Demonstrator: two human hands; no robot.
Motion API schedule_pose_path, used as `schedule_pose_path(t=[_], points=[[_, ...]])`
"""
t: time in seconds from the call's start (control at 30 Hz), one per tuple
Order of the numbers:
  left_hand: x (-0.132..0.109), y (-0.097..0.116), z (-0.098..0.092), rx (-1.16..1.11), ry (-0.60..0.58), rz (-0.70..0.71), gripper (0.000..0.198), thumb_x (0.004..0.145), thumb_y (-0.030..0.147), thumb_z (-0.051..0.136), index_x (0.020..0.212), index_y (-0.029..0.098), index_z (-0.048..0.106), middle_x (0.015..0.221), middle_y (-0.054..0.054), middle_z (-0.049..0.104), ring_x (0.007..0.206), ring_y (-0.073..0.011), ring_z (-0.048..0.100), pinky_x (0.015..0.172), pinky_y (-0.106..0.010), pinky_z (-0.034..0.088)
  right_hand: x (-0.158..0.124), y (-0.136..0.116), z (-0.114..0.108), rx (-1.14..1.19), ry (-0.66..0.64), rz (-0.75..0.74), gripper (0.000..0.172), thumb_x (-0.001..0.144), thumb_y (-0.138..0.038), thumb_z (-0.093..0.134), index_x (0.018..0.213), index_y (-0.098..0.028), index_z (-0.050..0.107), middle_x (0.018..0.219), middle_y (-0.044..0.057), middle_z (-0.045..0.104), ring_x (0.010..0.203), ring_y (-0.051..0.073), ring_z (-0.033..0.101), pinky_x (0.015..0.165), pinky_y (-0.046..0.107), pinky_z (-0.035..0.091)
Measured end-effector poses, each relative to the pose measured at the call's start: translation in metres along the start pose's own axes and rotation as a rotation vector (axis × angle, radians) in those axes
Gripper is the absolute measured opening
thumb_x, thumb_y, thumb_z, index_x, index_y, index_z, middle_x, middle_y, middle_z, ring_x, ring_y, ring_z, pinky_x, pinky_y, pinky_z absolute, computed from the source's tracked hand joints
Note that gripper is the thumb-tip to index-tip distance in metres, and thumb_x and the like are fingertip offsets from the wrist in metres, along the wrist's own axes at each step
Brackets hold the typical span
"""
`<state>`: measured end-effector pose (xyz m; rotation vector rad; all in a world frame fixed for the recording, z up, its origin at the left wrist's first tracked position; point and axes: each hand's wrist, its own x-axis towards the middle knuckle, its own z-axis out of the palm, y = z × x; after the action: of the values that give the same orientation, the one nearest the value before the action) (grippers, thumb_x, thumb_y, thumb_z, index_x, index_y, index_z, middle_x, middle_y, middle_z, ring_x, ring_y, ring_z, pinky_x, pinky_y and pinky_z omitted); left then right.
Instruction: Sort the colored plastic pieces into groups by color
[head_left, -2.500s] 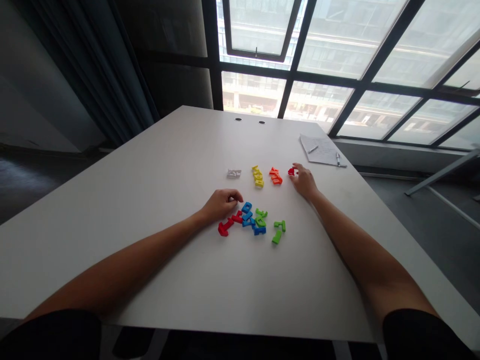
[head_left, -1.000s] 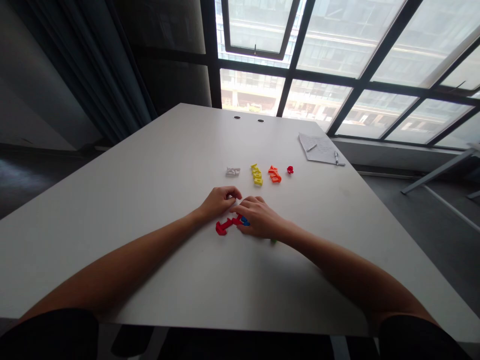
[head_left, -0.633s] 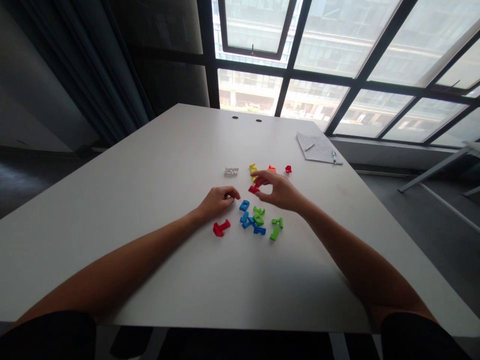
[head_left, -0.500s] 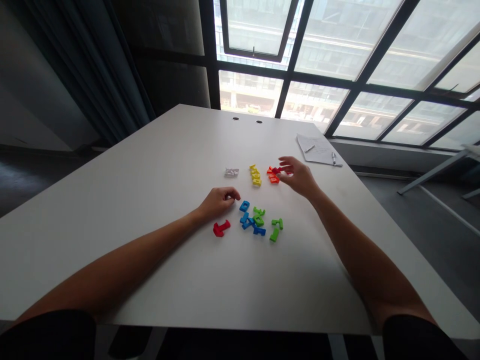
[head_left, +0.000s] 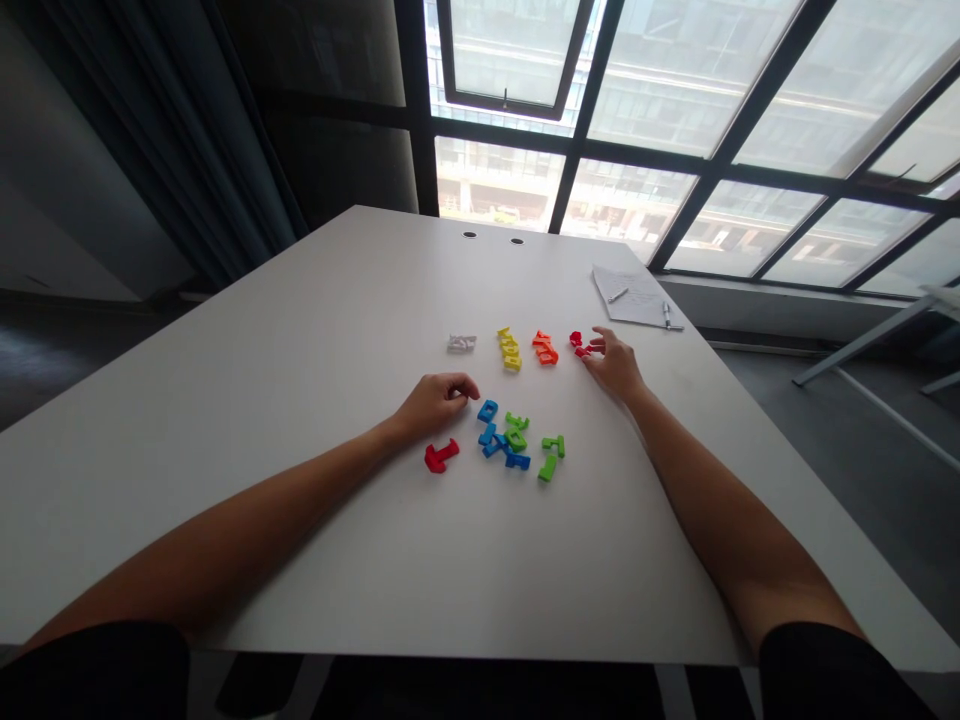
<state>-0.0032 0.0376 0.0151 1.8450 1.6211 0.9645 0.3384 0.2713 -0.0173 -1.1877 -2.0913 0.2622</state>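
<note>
My right hand (head_left: 613,366) is at the far right of the coloured pieces, with its thumb and fingers on a small red plastic piece (head_left: 583,351). Another red piece (head_left: 575,338) lies just behind it. My left hand (head_left: 437,403) rests on the table, fingers curled and nothing visible in them. Near its fingertips is a blue piece (head_left: 487,410); a larger red piece (head_left: 441,456) lies below the wrist. More blue pieces (head_left: 493,443) and green pieces (head_left: 516,438) are scattered between my arms.
Behind my hands are separate groups of white pieces (head_left: 462,343), yellow pieces (head_left: 510,350) and orange pieces (head_left: 545,348). A sheet of paper (head_left: 634,295) with two pens lies at the right edge of the white table (head_left: 360,560). Windows stand beyond.
My right hand has moved right and down from above the orange pieces, carrying a red piece to the red group. My left hand stays in place.
</note>
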Motion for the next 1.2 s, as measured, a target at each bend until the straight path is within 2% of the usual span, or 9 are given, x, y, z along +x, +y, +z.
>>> schedule_pose_path(t=[0.2,0.37,0.47,0.53,0.67,0.8,0.93,1.07,1.2], points=[[0.0,0.0,0.0,0.008,-0.001,0.008,0.03,0.079,0.024,0.055,0.093,0.018,0.08,0.077,-0.002,0.072,0.064,-0.0146,0.055,0.067,-0.028,0.046,0.001,-0.013,-0.004,-0.013,0.086,-0.063,0.057,0.092,-0.046,0.069,0.138,-0.014,0.059,0.12,0.021,0.075,0.1,0.033,0.075,0.092,0.052,0.061],[0.001,-0.002,0.0,0.009,0.002,0.004,0.03,0.08,0.024,0.055,0.094,0.017,0.081,0.076,-0.002,0.072,0.063,-0.0145,0.055,0.065,-0.027,0.045,-0.004,-0.083,-0.018,-0.058,0.157,-0.325,0.028,0.099,-0.032,0.06,0.121,-0.019,0.069,0.118,0.015,0.076,0.111,0.033,0.069,0.102,0.053,0.052],[0.001,-0.001,0.001,-0.006,0.008,0.015,0.029,0.08,0.024,0.056,0.093,0.017,0.08,0.075,-0.001,0.071,0.063,-0.014,0.055,0.065,-0.027,0.044,-0.028,-0.15,-0.016,0.003,0.046,-0.527,0.016,0.102,-0.028,0.061,0.112,-0.021,0.072,0.108,0.01,0.079,0.108,0.029,0.068,0.103,0.049,0.048],[0.0,0.001,0.001,-0.024,0.016,0.025,0.027,0.08,0.023,0.057,0.092,0.017,0.08,0.074,0.0,0.071,0.063,-0.0136,0.055,0.064,-0.026,0.042,-0.055,-0.191,-0.01,0.067,-0.103,-0.688,0.013,0.103,-0.026,0.062,0.109,-0.021,0.073,0.104,0.008,0.079,0.105,0.027,0.068,0.102,0.046,0.046],[-0.002,0.004,0.003,-0.044,0.035,-0.006,0.025,0.08,0.021,0.057,0.09,0.017,0.079,0.067,0.002,0.067,0.059,-0.0124,0.052,0.059,-0.024,0.04,-0.11,-0.244,0.005,0.044,-0.359,-0.914,0.014,0.103,-0.025,0.063,0.113,-0.021,0.071,0.108,0.009,0.078,0.113,0.028,0.062,0.101,0.044,0.041],[-0.002,0.003,0.003,-0.028,0.043,-0.006,0.028,0.08,0.019,0.055,0.092,0.018,0.08,0.074,0.001,0.072,0.059,-0.012,0.054,0.06,-0.024,0.041,-0.136,-0.253,0.012,-0.041,-0.462,-0.941,0.022,0.106,-0.021,0.058,0.126,-0.018,0.065,0.11,0.009,0.077,0.109,0.026,0.059,0.095,0.04,0.039],[-0.001,0.0,0.003,0.013,0.031,0.024,0.027,0.081,0.018,0.055,0.09,0.018,0.081,0.07,0.002,0.07,0.059,-0.0124,0.054,0.062,-0.025,0.043,-0.138,-0.251,0.011,-0.045,-0.482,-0.914,0.013,0.107,-0.015,0.054,0.11,-0.019,0.066,0.092,0.006,0.074,0.099,0.023,0.059,0.09,0.038,0.036],[-0.001,-0.002,0.003,0.03,0.008,0.03,0.027,0.08,0.017,0.056,0.092,0.019,0.081,0.07,0.002,0.07,0.059,-0.0129,0.055,0.063,-0.025,0.044,-0.13,-0.251,0.003,0.024,-0.504,-0.883,0.011,0.099,-0.014,0.062,0.105,-0.021,0.067,0.088,0.004,0.072,0.088,0.021,0.06,0.085,0.036,0.038],[0.0,-0.003,-0.001,0.062,-0.023,0.078,0.028,0.082,0.019,0.057,0.096,0.019,0.08,0.078,0.0,0.073,0.064,-0.0145,0.058,0.067,-0.026,0.048,-0.101,-0.236,-0.017,0.111,-0.371,-0.751,0.019,0.096,-0.013,0.063,0.112,-0.021,0.068,0.098,0.007,0.075,0.09,0.022,0.066,0.088,0.036,0.044]])
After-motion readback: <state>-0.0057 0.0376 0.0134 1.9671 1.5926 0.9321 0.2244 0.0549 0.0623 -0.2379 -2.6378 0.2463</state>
